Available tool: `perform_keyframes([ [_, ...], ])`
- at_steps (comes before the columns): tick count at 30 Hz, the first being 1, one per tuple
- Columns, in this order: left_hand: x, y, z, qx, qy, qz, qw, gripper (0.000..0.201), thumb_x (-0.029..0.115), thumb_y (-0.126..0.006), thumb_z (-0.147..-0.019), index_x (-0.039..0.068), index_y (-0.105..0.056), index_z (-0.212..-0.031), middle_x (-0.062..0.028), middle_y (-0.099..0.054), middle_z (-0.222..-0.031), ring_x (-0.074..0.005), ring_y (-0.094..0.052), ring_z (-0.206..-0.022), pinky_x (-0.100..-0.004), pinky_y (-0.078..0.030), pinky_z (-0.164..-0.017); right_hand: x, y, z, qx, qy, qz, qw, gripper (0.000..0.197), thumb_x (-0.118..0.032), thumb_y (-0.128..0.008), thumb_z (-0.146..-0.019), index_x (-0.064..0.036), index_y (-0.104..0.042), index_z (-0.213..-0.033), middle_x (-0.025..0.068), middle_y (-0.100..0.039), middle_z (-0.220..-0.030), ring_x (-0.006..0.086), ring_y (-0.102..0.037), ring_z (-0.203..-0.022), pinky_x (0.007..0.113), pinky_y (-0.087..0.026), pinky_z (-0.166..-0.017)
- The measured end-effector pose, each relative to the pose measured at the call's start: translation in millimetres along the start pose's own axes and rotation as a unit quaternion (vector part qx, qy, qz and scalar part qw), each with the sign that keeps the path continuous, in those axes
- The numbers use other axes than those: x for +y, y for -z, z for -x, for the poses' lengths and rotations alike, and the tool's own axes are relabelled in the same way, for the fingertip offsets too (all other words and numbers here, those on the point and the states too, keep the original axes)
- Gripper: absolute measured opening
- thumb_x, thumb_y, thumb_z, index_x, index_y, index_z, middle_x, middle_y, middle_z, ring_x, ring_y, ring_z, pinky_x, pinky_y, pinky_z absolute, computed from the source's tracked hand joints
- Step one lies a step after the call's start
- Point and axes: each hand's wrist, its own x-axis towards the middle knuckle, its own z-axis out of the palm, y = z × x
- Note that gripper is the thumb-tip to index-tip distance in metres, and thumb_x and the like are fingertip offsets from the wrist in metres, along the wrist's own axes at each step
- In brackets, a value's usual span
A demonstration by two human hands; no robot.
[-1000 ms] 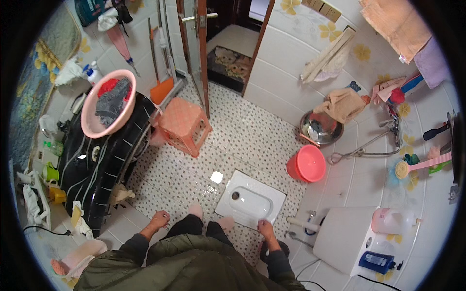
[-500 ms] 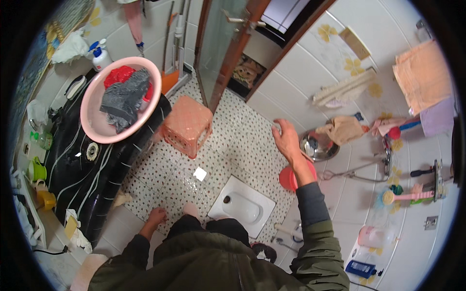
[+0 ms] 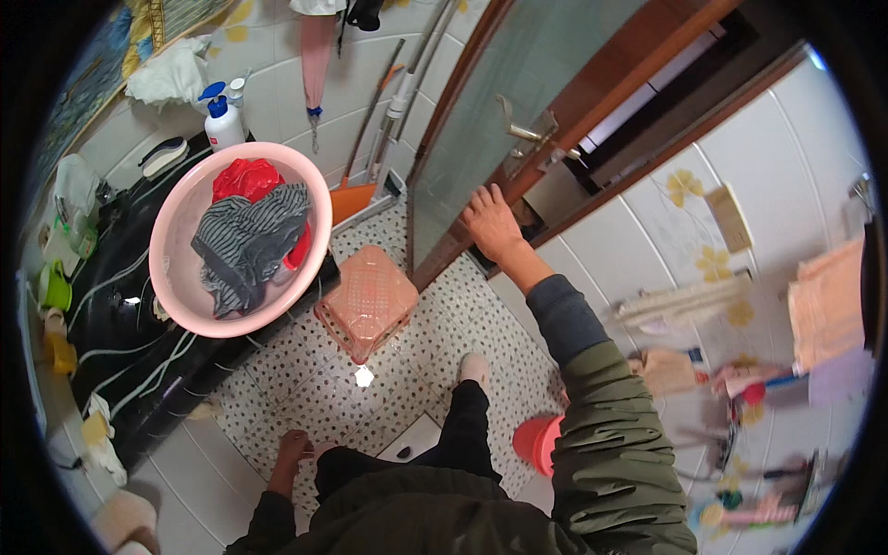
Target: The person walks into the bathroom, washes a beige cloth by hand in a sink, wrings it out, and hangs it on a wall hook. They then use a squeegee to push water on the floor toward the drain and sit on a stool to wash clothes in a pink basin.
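My right hand [image 3: 493, 222] reaches out to the brown-framed glass door [image 3: 555, 120], its fingers stretched over the wooden edge below the metal lever handle [image 3: 518, 129]. Whether the fingertips press on the wood is hard to tell. Nothing shows in that hand. Down at my left side hangs my left hand [image 3: 294, 446], small in view, its fingers loose and seemingly empty. Ahead of it, a pink plastic stool [image 3: 368, 301] stands on the speckled floor. A pink basin [image 3: 171, 277] on the black counter holds a grey striped cloth [image 3: 250, 236] and a red cloth [image 3: 246, 178].
A squat toilet [image 3: 421, 439] lies partly under my legs. To the right is a red bucket [image 3: 536, 442]. Towels [image 3: 823, 305] hang along the right wall. A white pump bottle [image 3: 222, 125] stands behind the basin; a broom and an orange dustpan [image 3: 353, 199] lean beside the door.
My right hand has moved from above the floor at the right to the door's edge. I have stepped forward, and the view has turned, bringing the door and stool nearer.
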Motion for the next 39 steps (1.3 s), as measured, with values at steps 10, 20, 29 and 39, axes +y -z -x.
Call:
perform_keyframes([
  [10, -27.6, -171.9, -0.7, 0.262, 0.003, 0.217, 0.94, 0.023, 0.016, -0.054, -0.087, 0.002, -0.054, -0.105, -0.0083, -0.057, -0.073, -0.0207, -0.056, -0.049, -0.037, -0.052, -0.045, 65.4, -59.4, 17.6, 0.006, 0.212, 0.204, 0.956, 0.047, -0.027, -0.048, -0.09, 0.0026, -0.058, -0.125, 0.0223, -0.051, -0.133, 0.0405, -0.043, -0.126, 0.056, -0.021, -0.108],
  [20, 88.6, -362.9, -39.3, 0.253, -0.07, 0.291, 0.92, 0.032, 0.027, -0.071, -0.084, 0.01, -0.056, -0.108, -0.0035, -0.06, -0.086, -0.0154, -0.056, -0.073, -0.0321, -0.052, -0.059, 151.6, -158.1, 54.2, 0.058, 0.192, -0.1, 0.975, 0.031, -0.014, -0.057, -0.084, -0.0002, -0.063, -0.111, 0.0186, -0.06, -0.107, 0.037, -0.047, -0.116, 0.063, -0.017, -0.11],
  [29, 135.8, -267.6, -202.6, 0.463, -0.131, 0.197, 0.854, 0.071, 0.033, -0.079, -0.078, 0.005, -0.044, -0.133, -0.013, -0.051, -0.117, -0.0194, -0.053, -0.1, -0.0288, -0.044, -0.087, 112.5, -302.4, -69.9, -0.078, 0.146, -0.193, 0.967, 0.028, -0.02, -0.062, -0.085, -0.0055, -0.063, -0.109, 0.0128, -0.063, -0.109, 0.0319, -0.051, -0.11, 0.059, -0.025, -0.104],
  [39, 131.1, -233.9, -319.3, 0.388, -0.222, 0.302, 0.842, 0.066, 0.025, -0.083, -0.075, -0.004, -0.048, -0.123, -0.0056, -0.057, -0.102, -0.0105, -0.051, -0.084, -0.0278, -0.049, -0.073, 148.7, -419.3, -170.8, -0.344, 0.151, -0.008, 0.927, 0.034, -0.021, -0.064, -0.081, -0.0097, -0.065, -0.113, 0.0122, -0.066, -0.114, 0.0298, -0.058, -0.112, 0.048, -0.039, -0.093],
])
